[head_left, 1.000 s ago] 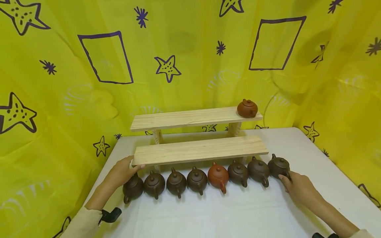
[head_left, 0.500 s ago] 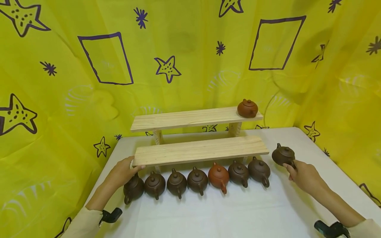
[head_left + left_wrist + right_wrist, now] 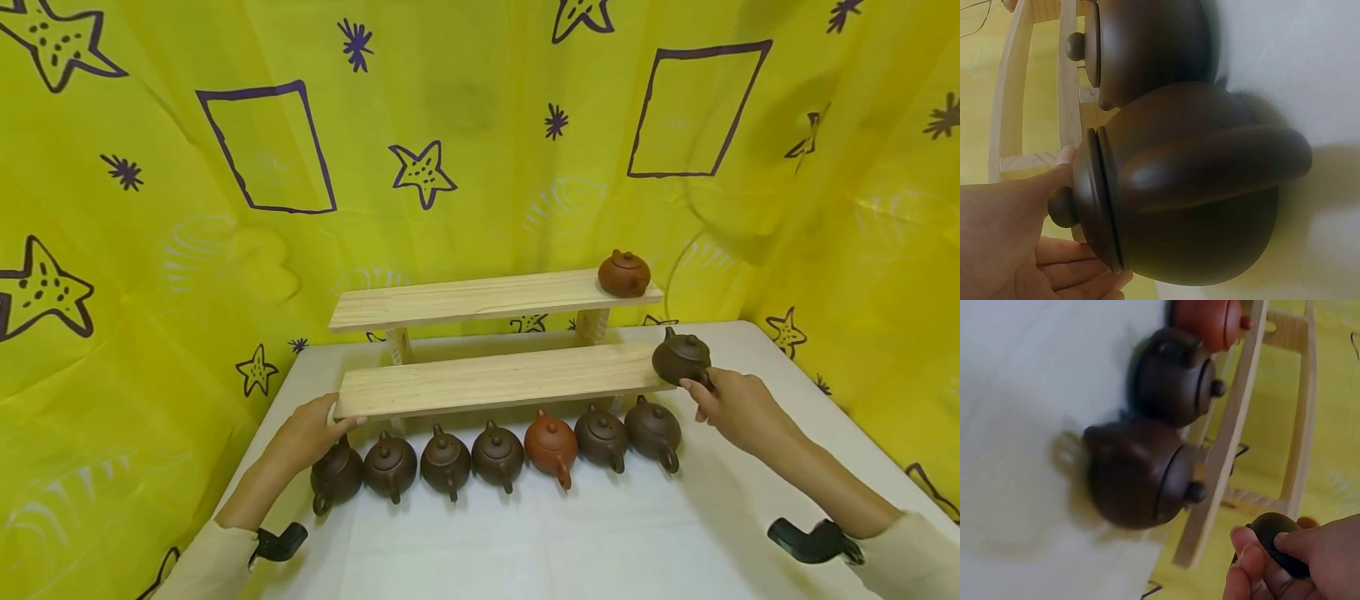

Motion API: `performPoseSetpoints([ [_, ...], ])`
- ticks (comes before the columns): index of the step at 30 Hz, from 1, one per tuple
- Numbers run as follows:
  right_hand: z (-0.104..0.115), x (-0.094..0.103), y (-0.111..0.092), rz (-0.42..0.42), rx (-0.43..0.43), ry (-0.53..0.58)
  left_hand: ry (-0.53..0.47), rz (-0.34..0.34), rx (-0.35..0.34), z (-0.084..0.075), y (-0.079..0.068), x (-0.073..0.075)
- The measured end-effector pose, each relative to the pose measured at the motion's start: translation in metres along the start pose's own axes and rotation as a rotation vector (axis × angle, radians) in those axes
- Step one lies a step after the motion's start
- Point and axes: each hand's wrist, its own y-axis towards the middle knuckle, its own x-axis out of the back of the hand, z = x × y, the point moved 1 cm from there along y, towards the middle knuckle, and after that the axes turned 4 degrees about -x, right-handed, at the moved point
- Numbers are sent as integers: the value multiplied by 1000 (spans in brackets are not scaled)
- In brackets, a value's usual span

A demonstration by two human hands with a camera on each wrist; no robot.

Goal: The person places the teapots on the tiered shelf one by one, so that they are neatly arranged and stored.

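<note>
My right hand (image 3: 738, 404) grips a dark brown teapot (image 3: 681, 358) by its handle, at the right end of the lower wooden shelf (image 3: 495, 379); whether it touches the board I cannot tell. In the right wrist view my fingers and thumb pinch that teapot, which is mostly hidden behind them. My left hand (image 3: 303, 433) holds the left end of the lower shelf, thumb at the front edge. Just beneath it stands another dark brown teapot (image 3: 1191, 187), large in the left wrist view. A reddish-brown teapot (image 3: 624, 273) sits at the right of the upper shelf (image 3: 465, 302).
Several dark teapots (image 3: 497, 454) and one orange-red teapot (image 3: 551, 446) stand in a row before the shelf, handles toward me. The white table (image 3: 525, 550) lies under everything. Yellow patterned cloth (image 3: 480, 108) hangs behind and at the sides.
My right hand has lifted the dark teapot from the right end of the row, then brought it left and back over the lower shelf's end. The left hand has stayed put.
</note>
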Motion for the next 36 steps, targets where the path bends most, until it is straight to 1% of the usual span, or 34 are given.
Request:
performPoseSetpoints([
  [6, 38, 0, 6, -19, 70, 13, 3, 9, -6, -1, -2, 2],
  [9, 55, 4, 14, -36, 112, 9, 4, 12, -10, -2, -2, 3],
  [12, 71, 10, 26, -51, 143, 20, 6, 11, -10, -3, -2, 3],
  [18, 99, 19, 56, -49, 147, 33, 10, 16, -6, -2, -1, 3],
  [23, 114, 16, 82, -76, 176, 59, 14, 18, -7, -2, 0, 3],
  [29, 124, 8, 108, -112, 214, 48, 15, 15, -2, -2, -2, 4],
  [33, 126, 5, 120, -139, 223, 35, 23, 17, -3, -3, -1, 5],
  [36, 128, 4, 127, -123, 204, 12, 27, 29, 7, -4, 0, 6],
])
